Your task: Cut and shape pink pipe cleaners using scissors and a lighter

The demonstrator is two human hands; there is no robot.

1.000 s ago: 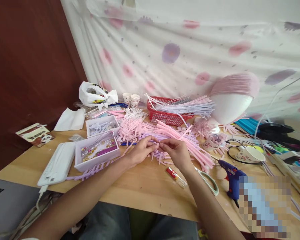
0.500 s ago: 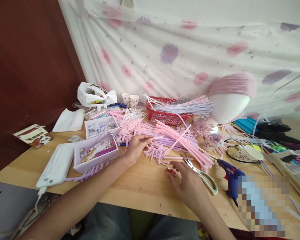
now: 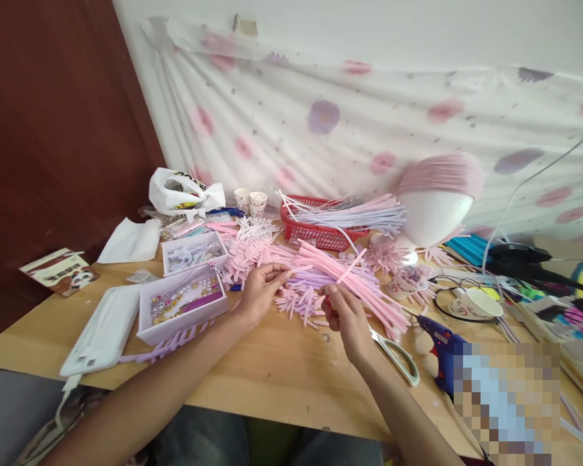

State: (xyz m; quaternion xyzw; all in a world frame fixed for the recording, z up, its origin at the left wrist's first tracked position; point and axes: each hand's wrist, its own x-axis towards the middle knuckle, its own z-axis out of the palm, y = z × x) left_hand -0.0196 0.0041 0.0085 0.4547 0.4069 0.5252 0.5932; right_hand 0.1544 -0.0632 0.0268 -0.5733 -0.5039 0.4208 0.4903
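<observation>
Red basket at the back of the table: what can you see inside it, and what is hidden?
Pink, white and pale bluish stems lie in the red basket, jutting past its rim, with silvery strands too. Its bottom is covered.

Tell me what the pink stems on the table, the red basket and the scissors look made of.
Pink stems: matte, fuzzy fibre, probably chenille; soft edges suggest it, though any wire core is hidden.
Red basket: likely moulded plastic, judging by its even colour and latticed walls.
Scissors: grey, metallic-looking blade; smooth, pale handles, perhaps plastic.
</observation>
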